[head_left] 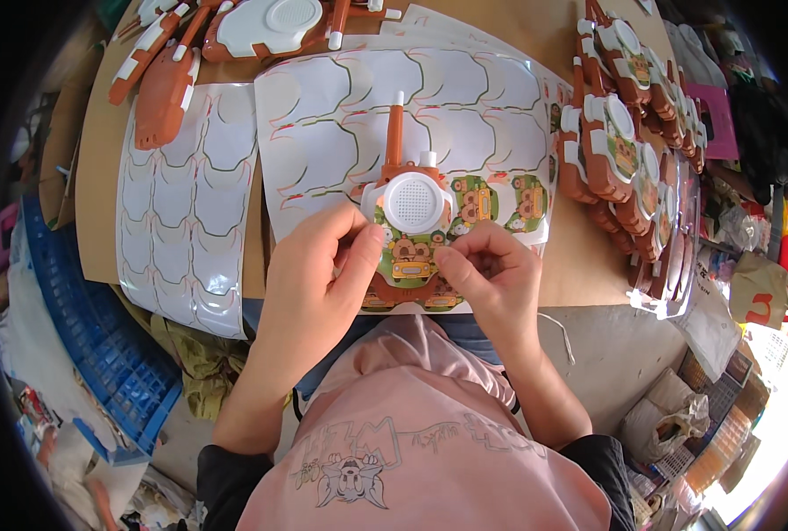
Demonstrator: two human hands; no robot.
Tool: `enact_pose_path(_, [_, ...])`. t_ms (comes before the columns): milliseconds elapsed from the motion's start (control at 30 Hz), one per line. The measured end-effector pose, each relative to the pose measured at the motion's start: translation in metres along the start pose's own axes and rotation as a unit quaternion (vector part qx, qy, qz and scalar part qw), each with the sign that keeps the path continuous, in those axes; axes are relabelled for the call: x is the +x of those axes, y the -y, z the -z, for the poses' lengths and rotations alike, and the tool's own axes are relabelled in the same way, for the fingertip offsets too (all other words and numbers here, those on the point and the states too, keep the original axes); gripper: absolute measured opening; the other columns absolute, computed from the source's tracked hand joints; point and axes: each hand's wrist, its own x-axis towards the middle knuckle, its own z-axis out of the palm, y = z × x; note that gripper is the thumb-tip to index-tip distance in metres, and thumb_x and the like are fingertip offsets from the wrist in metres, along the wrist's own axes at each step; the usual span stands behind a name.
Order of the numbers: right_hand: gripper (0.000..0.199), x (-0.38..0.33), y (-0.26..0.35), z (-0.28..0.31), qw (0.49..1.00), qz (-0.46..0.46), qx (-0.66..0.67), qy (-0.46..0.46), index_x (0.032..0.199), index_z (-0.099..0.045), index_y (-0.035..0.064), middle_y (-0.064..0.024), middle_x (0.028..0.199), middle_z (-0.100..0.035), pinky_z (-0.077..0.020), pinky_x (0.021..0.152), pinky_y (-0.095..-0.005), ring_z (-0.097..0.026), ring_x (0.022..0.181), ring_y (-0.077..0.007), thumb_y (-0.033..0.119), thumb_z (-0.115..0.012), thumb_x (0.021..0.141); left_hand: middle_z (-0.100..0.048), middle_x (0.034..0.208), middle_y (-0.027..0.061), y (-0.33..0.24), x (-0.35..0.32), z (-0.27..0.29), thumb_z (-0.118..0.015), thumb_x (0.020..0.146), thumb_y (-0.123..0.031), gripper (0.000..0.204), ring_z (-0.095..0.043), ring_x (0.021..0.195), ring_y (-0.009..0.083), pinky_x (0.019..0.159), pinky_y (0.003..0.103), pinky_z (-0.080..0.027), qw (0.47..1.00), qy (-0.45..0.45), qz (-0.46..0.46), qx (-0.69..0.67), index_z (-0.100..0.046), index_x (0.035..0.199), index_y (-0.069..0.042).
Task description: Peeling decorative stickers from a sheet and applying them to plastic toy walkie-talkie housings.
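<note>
Head view showed a brown-and-white toy walkie-talkie (413,212) in front of the person's chest, over the near part of a large sticker sheet (301,142); whether it lay flat or was raised slightly, I could not tell. Its long axis ran almost straight away from the person, with the brown antenna (395,133) and its white tip pointing to the far side and the rounded base toward the shirt. The face was up, so the round white speaker grille (414,200) sat above a bear-and-car sticker (411,255), which stood upright to the person. The toy looked like light, stiff, hollow plastic, probably somewhat slippery; the sticker seemed thin and easily creased, and the antenna the part likeliest to snap. The body's side edges, below the grille, looked the best hold. The left hand (312,265) was at the left edge, thumb and forefinger close together; the right hand (500,276) had its thumb tip at the sticker's right margin, forefinger bent near it. Whether either pair pinched anything was hidden. A second sticker sheet (177,203) lay to the left on the brown table (100,208), and finished-looking walkie-talkies (613,150) were heaped on the right.
</note>
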Motion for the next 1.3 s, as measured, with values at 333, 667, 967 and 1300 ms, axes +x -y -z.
enact_pose_path(333, [0.013,0.0,-0.002,0.001,1.0,0.003,0.002,0.004,0.079,-0.063,0.0007,0.0039,0.068,-0.059,-0.0398,0.053,-0.016,-0.049,0.059,0.0,0.007,-0.073,0.083,-0.046,0.056,0.0061,-0.003,0.005,-0.001,-0.06,0.092,-0.013,0.024,-0.04,0.049,0.0108,0.047,0.028,-0.033,0.998,0.0,0.042,-0.037,-0.053,0.076,0.004])
enact_pose_path(667, [0.012,0.001,-0.003,0.001,1.0,0.003,0.001,0.006,0.08,-0.063,0.0005,0.0037,0.069,-0.059,-0.0399,0.053,-0.0164,-0.049,0.059,-0.0004,0.007,-0.073,0.083,-0.045,0.054,0.004,0.0,0.006,-0.003,-0.06,0.092,-0.013,0.026,-0.038,0.049,0.0079,0.046,0.027,-0.031,0.997,-0.01,0.049,-0.065,-0.052,0.073,0.004])
enact_pose_path(967, [0.013,0.001,-0.003,0.002,1.0,0.002,-0.006,0.007,0.08,-0.064,0.0008,0.0037,0.069,-0.059,-0.04,0.053,-0.0168,-0.049,0.059,-0.0007,0.009,-0.073,0.083,-0.044,0.053,0.0057,0.0,0.007,-0.002,-0.06,0.092,-0.013,0.024,-0.037,0.048,0.0102,0.046,0.029,-0.031,0.998,-0.002,0.038,-0.046,-0.052,0.075,0.003])
enact_pose_path(1300, [0.01,0.007,0.015,0.004,0.994,-0.011,-0.098,0.051,0.083,-0.06,-0.0005,0.0043,0.071,-0.058,-0.0406,0.056,-0.0165,-0.05,0.062,0.0004,0.007,-0.066,0.086,-0.046,0.055,0.0088,0.001,0.008,-0.001,-0.061,0.091,-0.013,0.022,-0.039,0.047,0.0152,0.047,0.031,-0.032,0.999,0.0,0.032,-0.018,-0.052,0.077,0.002])
